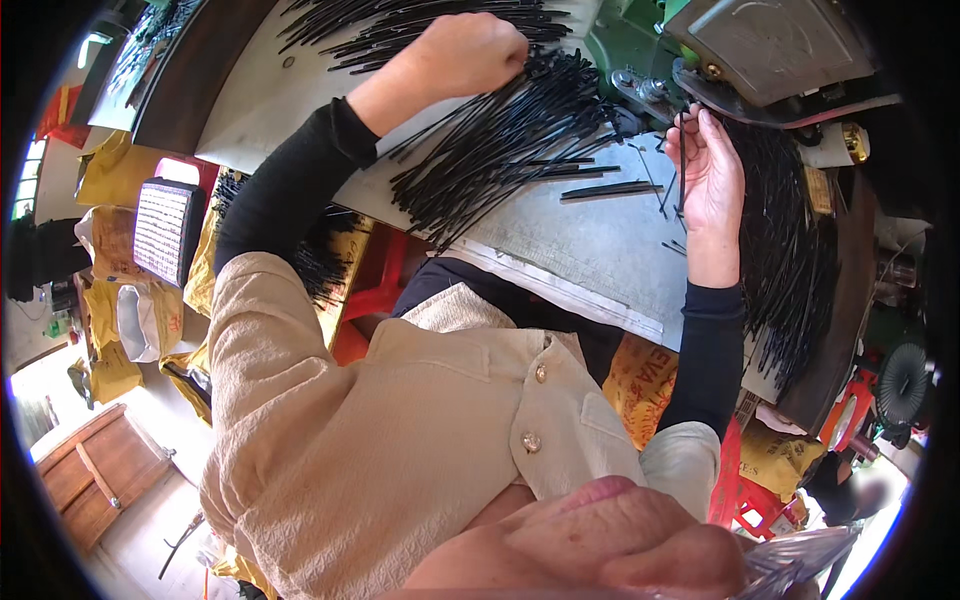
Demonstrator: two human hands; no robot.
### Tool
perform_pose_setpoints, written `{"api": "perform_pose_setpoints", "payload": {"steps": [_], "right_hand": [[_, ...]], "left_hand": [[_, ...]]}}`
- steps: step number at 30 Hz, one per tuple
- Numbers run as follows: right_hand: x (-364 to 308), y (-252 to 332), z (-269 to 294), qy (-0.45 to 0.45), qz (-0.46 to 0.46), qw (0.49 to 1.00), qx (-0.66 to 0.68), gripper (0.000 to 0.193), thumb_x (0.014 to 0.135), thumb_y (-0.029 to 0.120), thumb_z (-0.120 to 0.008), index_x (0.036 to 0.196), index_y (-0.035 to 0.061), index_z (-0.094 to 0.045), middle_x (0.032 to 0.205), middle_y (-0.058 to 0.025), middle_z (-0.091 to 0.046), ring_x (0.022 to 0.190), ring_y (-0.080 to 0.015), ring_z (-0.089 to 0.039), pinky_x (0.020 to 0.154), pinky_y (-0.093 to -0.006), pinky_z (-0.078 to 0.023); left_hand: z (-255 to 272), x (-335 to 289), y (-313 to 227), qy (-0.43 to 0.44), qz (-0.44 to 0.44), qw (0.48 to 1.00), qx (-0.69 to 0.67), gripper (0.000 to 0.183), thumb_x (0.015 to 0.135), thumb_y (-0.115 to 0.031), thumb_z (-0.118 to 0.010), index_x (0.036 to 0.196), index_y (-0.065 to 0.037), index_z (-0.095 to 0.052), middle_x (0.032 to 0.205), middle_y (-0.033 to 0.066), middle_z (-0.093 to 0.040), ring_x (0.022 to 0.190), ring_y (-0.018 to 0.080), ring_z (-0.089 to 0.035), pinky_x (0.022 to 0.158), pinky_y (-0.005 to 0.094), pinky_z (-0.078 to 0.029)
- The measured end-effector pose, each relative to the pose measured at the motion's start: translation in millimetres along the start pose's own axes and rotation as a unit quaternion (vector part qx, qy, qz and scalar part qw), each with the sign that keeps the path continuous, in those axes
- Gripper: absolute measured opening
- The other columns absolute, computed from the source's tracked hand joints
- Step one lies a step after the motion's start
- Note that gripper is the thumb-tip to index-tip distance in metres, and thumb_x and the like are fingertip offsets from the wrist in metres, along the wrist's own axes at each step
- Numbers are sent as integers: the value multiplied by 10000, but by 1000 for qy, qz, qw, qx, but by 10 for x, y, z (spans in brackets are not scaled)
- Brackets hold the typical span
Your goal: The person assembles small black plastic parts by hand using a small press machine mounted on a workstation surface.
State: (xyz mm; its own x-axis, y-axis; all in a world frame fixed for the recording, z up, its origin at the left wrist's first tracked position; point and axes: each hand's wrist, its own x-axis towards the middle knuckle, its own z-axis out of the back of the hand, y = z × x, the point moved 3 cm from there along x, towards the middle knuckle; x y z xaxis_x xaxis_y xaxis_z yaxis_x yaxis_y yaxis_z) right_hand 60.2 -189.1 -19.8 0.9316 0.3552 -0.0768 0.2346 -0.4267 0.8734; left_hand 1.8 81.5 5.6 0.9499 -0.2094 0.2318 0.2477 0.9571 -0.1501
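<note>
At the top of the table, my left hand [475, 55] is closed, its fingers curled down at the end of a heap of thin black strips [490, 140]. Its fingertips are hidden, so what they hold cannot be made out. My right hand [712, 175] is palm up beside the green machine [632, 50]. Between its thumb and fingers one slim black strip [683, 165] hangs along the palm. A few loose black strips [612, 190] lie on the pale tabletop [560, 235] between my hands.
Another dense pile of black strips [800, 250] covers the table's right side. More strips [350, 40] lie at the far left. A grey metal machine cover [775, 45] overhangs the upper right. Yellow sacks [640, 385] and a red stool [385, 285] sit below the front edge.
</note>
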Motion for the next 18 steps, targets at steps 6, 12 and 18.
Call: {"api": "perform_pose_setpoints", "payload": {"steps": [6,12,18], "right_hand": [[-15,-7,11,-4,-4,1000,-16,192,895,149,-534,985,-15,-574,834,-104,-627,709,-188,-639,624,-283,-535],[-22,1,-34,-7,0,1000,-29,192,891,158,-542,981,-8,-580,836,-100,-629,694,-181,-637,615,-282,-530],[-45,16,-60,-12,-7,999,-51,202,886,167,-549,988,-5,-581,833,-102,-629,664,-167,-631,599,-268,-525]], "left_hand": [[-90,41,-74,-38,-37,997,-52,160,781,-208,-562,835,-98,-665,765,131,-636,713,321,-607,644,386,-495],[-8,13,130,-39,44,997,53,143,780,-189,-550,833,-101,-648,766,92,-643,729,294,-611,633,383,-492],[-10,16,73,-116,-65,986,98,153,826,-157,-545,903,-56,-630,790,83,-652,655,247,-626,570,340,-491]]}}
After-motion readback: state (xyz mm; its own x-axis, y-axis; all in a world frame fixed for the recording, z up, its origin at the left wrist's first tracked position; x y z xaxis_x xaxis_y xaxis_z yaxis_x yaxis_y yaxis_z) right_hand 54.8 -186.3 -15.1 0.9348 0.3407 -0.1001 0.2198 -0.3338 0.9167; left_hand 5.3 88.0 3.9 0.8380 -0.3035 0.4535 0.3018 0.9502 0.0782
